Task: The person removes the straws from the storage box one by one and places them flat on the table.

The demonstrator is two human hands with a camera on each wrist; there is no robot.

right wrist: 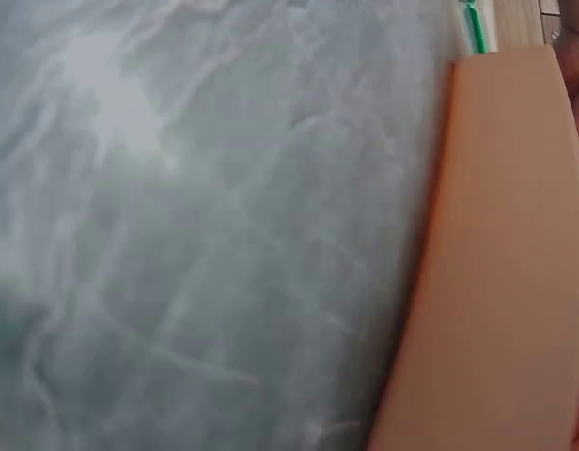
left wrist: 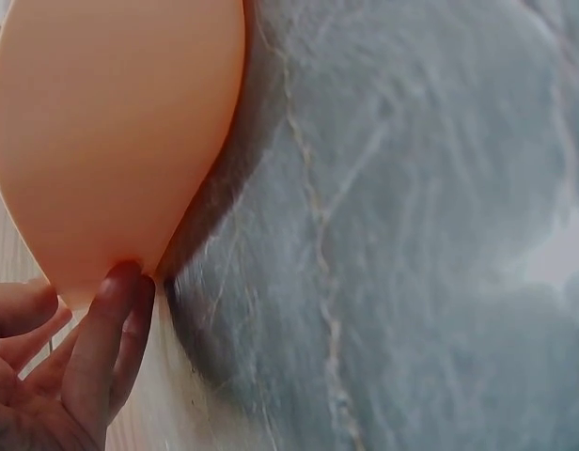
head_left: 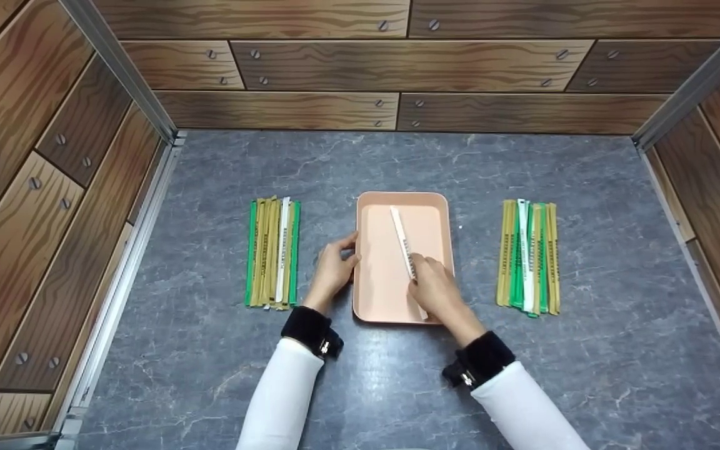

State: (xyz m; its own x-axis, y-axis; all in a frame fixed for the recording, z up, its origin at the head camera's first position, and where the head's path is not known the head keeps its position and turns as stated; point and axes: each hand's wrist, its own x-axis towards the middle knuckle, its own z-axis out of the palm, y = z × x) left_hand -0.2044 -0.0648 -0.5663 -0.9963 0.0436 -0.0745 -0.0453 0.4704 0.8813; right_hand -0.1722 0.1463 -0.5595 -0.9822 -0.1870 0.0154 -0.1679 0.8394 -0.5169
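Observation:
A shallow peach tray [head_left: 375,300] lies in the middle of the table. My left hand [head_left: 332,267] is at its left side, holding the wall; in the left wrist view the fingertips [left wrist: 116,287] meet the tray's outer face and edge. Over the right part of the tray, my right hand [head_left: 440,289] pinches a slim white paper-wrapped straw [head_left: 399,228] with dark print. The straw slants over the tray floor, its near end showing below the hand. In the right wrist view only a sliver of that hand shows, behind the tray wall [right wrist: 506,244].
To the left lies a row of wrapped straws [head_left: 266,253] in tan, green and white. A similar row [head_left: 527,256] lies to the right. Wood-patterned panels [head_left: 322,65] with metal edge strips stand around the grey marbled table [head_left: 210,369].

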